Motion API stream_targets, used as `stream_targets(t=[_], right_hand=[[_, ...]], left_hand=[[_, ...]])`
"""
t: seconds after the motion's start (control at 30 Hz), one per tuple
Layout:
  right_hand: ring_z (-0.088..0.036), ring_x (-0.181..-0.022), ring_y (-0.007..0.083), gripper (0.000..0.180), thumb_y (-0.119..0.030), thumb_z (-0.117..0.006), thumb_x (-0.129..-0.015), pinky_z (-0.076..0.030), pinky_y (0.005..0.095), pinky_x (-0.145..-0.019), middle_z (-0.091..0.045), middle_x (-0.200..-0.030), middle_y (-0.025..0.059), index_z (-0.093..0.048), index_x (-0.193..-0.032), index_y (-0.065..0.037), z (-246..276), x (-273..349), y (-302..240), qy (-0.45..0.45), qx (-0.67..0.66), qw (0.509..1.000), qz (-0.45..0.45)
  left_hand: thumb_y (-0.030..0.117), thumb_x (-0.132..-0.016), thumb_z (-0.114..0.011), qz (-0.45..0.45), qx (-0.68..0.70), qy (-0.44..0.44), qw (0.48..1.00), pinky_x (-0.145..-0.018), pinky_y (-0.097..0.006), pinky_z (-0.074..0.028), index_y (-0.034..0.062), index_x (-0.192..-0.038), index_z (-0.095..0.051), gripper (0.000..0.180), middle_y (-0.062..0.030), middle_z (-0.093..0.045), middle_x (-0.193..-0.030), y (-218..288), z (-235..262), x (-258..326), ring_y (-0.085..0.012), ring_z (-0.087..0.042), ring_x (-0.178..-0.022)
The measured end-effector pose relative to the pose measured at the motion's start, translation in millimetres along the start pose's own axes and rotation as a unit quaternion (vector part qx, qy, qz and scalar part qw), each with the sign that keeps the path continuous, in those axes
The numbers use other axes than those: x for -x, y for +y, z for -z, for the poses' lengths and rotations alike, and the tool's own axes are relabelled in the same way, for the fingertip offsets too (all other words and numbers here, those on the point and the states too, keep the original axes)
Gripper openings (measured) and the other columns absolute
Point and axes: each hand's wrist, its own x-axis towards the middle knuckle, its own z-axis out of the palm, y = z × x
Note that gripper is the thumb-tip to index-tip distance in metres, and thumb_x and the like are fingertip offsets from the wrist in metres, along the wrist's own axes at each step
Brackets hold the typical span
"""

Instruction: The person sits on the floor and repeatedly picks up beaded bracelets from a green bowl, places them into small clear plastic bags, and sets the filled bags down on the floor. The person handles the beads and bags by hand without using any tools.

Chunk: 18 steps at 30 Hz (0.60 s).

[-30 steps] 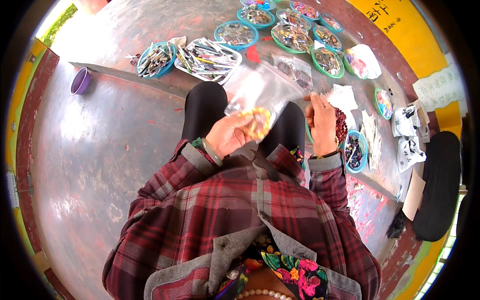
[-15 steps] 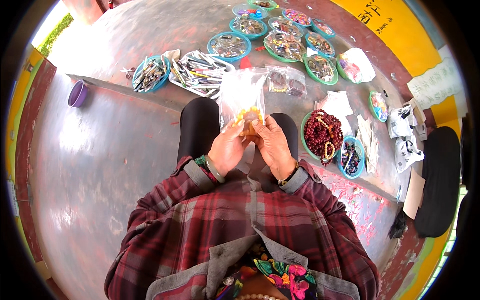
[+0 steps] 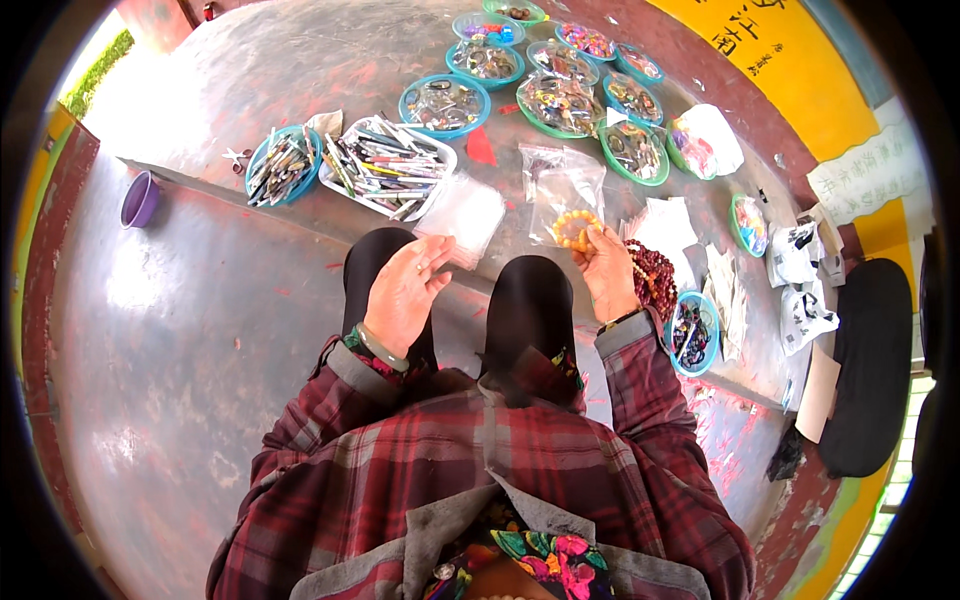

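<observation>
My right hand (image 3: 608,280) pinches the edge of a clear plastic bag (image 3: 572,192) with a yellow bead bracelet (image 3: 572,238) inside it. The bag is held out past my right knee, overlapping the bagged bracelets (image 3: 535,160) on the raised floor. My left hand (image 3: 400,300) is over my left knee, fingers outstretched and nothing visible in it. Just beyond its fingertips lies a stack of clear plastic bags (image 3: 470,215), beside the white tray of pens (image 3: 450,155). Dark red bead strings (image 3: 652,280) are partly hidden by my right hand and sleeve.
A blue basin of pens (image 3: 283,165) and scissors (image 3: 238,160) lie at the left. Several basins (image 3: 560,103) of small packaged goods stand at the far side. A blue basket (image 3: 693,335) is by my right sleeve. A purple bucket (image 3: 140,200) stands far left.
My hands have separated. The right has carried the bagged bracelet rightward; the left has let go and moved left, fingers opening. The stack of clear bags is now uncovered.
</observation>
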Motion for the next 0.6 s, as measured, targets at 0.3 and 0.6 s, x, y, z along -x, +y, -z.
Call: stream_targets(t=[0.3, 0.6], right_hand=[[-0.06, -0.077, 0.0138, 0.017, -0.02, -0.053, -0.091, -0.049, 0.0257, -0.063, -0.061, -0.091, 0.0016, -0.055, -0.106, -0.011, 32, -139, 33, 0.016, -0.023, 0.998, -0.048], [-0.058, -0.072, 0.0161, 0.015, -0.019, -0.055, -0.091, -0.049, 0.026, -0.059, -0.06, -0.089, 0.0039, -0.055, -0.103, -0.01, 42, -279, 67, 0.027, -0.033, 0.995, -0.086]], left_hand=[[0.015, -0.092, -0.049, 0.103, -0.231, -0.006, 0.968, -0.085, -0.029, -0.042, 0.002, -0.105, -0.062, 0.023, -0.008, -0.062, -0.113, -21, -16, -15, -0.0142, -0.055, -0.104], [0.016, -0.091, -0.052, 0.176, -0.28, -0.016, 0.943, -0.087, -0.029, -0.042, 0.0017, -0.106, -0.063, 0.023, -0.0073, -0.063, -0.111, -18, -17, -35, -0.0142, -0.055, -0.104]])
